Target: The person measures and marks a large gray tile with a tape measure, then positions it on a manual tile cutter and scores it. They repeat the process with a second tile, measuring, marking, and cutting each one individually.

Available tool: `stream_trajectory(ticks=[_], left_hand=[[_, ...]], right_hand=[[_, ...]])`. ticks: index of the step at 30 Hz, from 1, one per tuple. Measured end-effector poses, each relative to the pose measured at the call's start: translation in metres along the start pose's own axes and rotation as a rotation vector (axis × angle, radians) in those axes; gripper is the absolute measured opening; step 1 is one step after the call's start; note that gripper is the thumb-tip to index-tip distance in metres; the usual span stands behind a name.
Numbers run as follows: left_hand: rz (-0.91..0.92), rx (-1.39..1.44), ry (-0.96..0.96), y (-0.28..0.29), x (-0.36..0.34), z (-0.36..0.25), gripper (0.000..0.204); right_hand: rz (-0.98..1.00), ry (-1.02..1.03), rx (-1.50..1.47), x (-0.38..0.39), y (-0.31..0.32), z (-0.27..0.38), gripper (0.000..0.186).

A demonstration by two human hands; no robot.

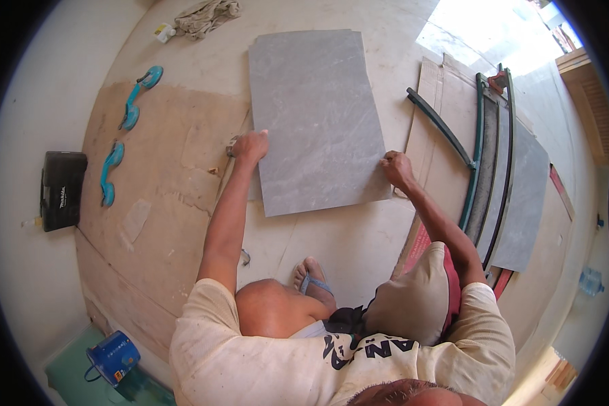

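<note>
Black case point(62, 191): on edge against the pale wall point(40, 101)
Blue bucket point(113, 358): on the green patch point(68, 365) at lower left, with handle hanging toward the wall
Suction lifters: two, blue, with paired cups; lower one point(110, 172) and upper one point(141, 95), apart from each other on the left side
White bottle point(164, 32): lying at the top, just beside a crumpled cloth point(206, 18)
Left hand point(250, 145): curled closed over the left edge of the large grey tile point(318, 122), thumb on top, other fingers partly hidden; small metallic thing point(232, 145) just beside the knuckles, cannot tell whether held
Large grey tile: in front of the body, between both hands, over another grey tile point(254, 191) visible as a thin margin
Bare foot in sandal point(311, 276): below the tile, near its lower edge
Right hand point(398, 169): nearly closed, with fingers and thumb pinching the right edge near the lower corner
Tile cutter point(488, 155): long, dark green rails, side arm angled left, on cardboard point(430, 95)
Third grey tile point(526, 203): partly under the cutter, at its right
Clear blue bottle point(591, 281): at far right
</note>
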State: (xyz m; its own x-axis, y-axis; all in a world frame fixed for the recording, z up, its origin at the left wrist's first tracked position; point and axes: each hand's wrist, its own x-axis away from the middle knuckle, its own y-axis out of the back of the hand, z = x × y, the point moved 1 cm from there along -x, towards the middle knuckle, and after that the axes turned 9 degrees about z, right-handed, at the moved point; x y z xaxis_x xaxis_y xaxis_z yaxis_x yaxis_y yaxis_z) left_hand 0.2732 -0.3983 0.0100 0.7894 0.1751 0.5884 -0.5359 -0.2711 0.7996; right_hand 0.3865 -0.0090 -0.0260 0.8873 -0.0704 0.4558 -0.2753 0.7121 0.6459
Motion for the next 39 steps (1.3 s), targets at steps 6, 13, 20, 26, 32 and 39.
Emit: stream_trajectory(ticks=[6, 13, 20, 26, 32, 39], left_hand=[[0.035, -0.068, 0.032, 0.017, 0.013, -0.013, 0.057], [-0.090, -0.317, -0.045, 0.008, 0.004, 0.027, 0.062], [-0.094, -0.158, -0.210, -0.011, -0.023, 0.081, 0.054], [-0.030, 0.065, -0.169, 0.010, 0.016, 0.077, 0.051], [-0.094, -0.177, -0.012, 0.002, 0.033, 0.070, 0.054], [-0.191, -0.378, 0.045, 0.025, 0.029, 0.048, 0.055]], right_hand=[[0.045, 0.060, -0.012, 0.001, -0.013, -0.009, 0.024], [0.045, 0.192, -0.053, 0.020, 0.020, 0.000, 0.027], [0.259, 0.224, 0.045, 0.042, 0.097, -0.002, 0.035], [0.234, 0.275, 0.268, 0.089, 0.164, 0.051, 0.033], [0.299, 0.283, 0.252, 0.116, 0.164, 0.074, 0.035], [0.398, 0.133, -0.003, 0.102, 0.107, -0.031, 0.040]])
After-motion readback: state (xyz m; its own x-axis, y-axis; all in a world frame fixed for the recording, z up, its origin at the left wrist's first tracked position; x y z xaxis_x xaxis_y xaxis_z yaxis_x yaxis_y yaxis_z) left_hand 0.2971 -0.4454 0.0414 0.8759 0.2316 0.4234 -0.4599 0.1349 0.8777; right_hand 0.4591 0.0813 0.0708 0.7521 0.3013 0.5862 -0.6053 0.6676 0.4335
